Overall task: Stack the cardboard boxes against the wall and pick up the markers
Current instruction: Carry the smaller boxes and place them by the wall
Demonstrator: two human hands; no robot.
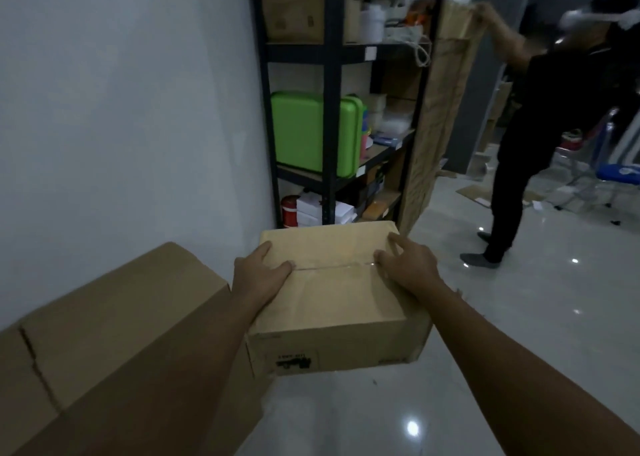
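Box: the small taped brown cardboard box was up off the glossy pale tiled floor, in front of you, near the white wall.
Left hand: your left hand lay on the box's top left, fingers spread flat and thumb along the tape seam.
Right hand: your right hand gripped the top right, fingers curled narrow.
Beside it: a larger brown cardboard box stood against the wall to your left.
Behind: a black metal shelving unit held a green plastic case.
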